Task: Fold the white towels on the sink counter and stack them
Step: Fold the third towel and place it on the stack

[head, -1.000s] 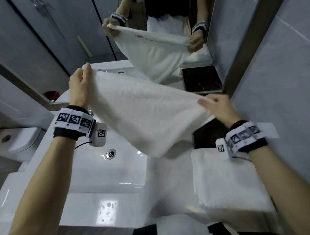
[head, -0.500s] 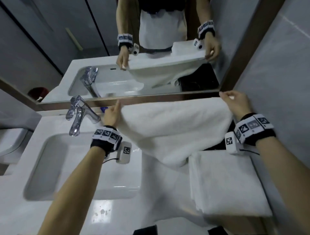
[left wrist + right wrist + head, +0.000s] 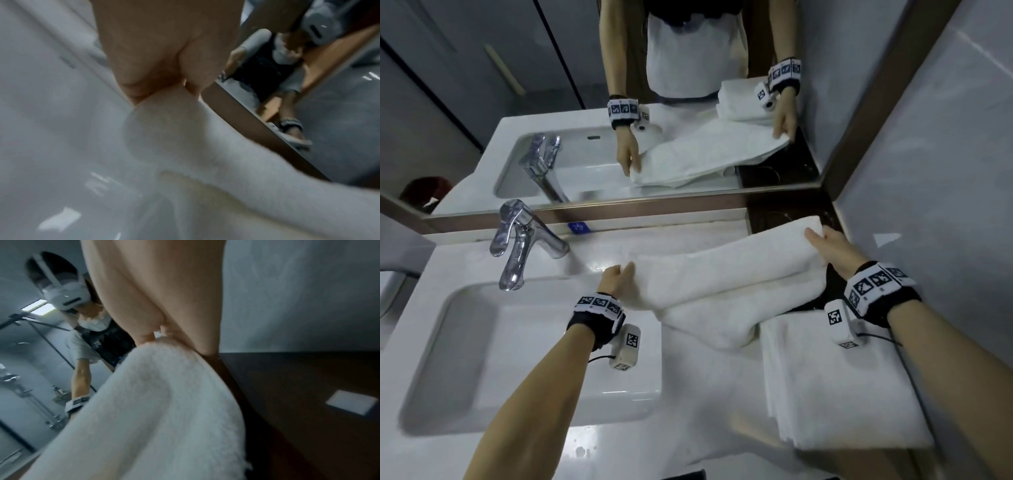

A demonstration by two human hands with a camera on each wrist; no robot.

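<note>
Here, held a towel (image 3: pixel 722 274) stretched lengthwise between both hands, low over the counter (image 3: pixel 705 394), in front of the mirror (image 3: pixel 688 102). Pinched its left end in the left hand (image 3: pixel 616 277), thumb and fingers closed together on a doubled edge, just right of the sink (image 3: pixel 517 342). Clamped its right end in the right hand (image 3: pixel 832 250), fingers curled over the thick edge, above a dark tray (image 3: pixel 791 209) by the wall. Drooped in the middle, already folded long and narrow, with the lower layer resting on the counter and touching the far corner of the stack (image 3: pixel 835 383).

Looked soft, limp and light: thick terry, neither slippery nor fragile, likely to sag and slip out of line wherever unsupported. Best taken at the end corners, both layers pinched together, and kept taut while brought end to end.

Lay beside the sink, not in it; no towel seen in the basin, only the tap (image 3: pixel 517 240) reaching over its back rim. Could not tell what the tray held: too dark. Showed folded white towels in the stack on the counter's near right; number of layers unclear.
</note>
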